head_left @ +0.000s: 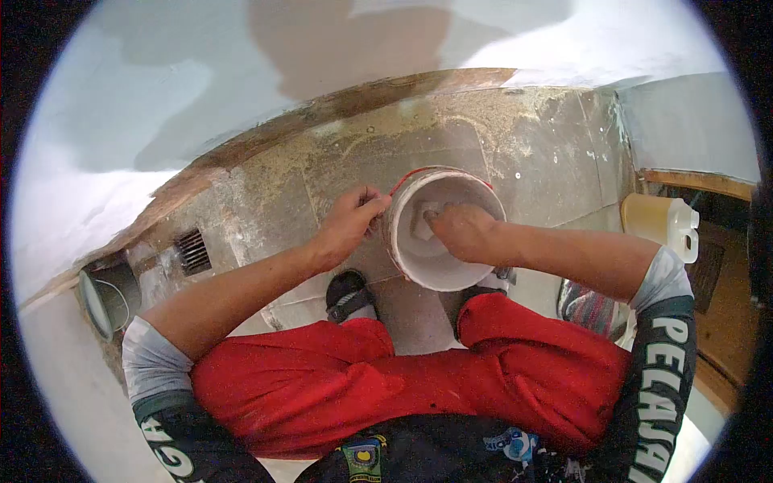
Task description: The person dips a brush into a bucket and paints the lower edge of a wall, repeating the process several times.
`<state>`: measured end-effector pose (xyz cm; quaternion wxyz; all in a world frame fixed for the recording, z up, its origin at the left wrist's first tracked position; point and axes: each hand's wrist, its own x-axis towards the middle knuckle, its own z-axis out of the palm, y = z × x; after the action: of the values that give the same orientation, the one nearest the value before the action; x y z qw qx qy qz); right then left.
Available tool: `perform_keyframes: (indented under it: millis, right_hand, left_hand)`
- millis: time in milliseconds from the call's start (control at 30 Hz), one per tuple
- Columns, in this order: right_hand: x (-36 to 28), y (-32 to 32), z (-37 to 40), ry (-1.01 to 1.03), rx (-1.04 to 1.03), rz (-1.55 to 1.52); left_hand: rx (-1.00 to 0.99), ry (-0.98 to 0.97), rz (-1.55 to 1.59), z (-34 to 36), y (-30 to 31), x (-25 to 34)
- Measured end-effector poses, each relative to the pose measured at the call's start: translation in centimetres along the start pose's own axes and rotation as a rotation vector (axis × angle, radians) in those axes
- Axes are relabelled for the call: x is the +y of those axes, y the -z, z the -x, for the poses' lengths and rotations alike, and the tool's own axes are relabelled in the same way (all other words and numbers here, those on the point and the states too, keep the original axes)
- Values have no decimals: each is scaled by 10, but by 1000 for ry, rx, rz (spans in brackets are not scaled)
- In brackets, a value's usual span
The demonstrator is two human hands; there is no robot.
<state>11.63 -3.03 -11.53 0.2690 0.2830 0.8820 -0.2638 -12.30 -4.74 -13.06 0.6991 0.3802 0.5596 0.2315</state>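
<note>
Bucket (435,271) mouth faces my view, well in from edge of floor (547,169) along wall (193,88); cannot tell if base sits flat. Right hand (467,232) inside; I read fingers as closed on pale piece (419,224), tips partly hidden. Left hand (352,221) curled beside red handle (415,172); grip cannot be told. My judgement: brace rim with left, keep right wrist clear of rim, press evenly.
</note>
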Motion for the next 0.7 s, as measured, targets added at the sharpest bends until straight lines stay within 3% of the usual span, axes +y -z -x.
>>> perform_keyframes:
  millis: [400,467,567,700]
  right_hand:
    - [0,-7,5,-34,35,-50]
    - [-1,-2,19,136,254,-96]
    - [-5,7,19,4,107,-154]
    - [1,18,32,-40,77,-193]
  left_hand:
    - [23,-47,-13,2,-2,4]
    - [21,-48,-30,3,-1,5]
    - [1,-18,-77,2,3,3]
    - [-58,-8,-105,2,7,4]
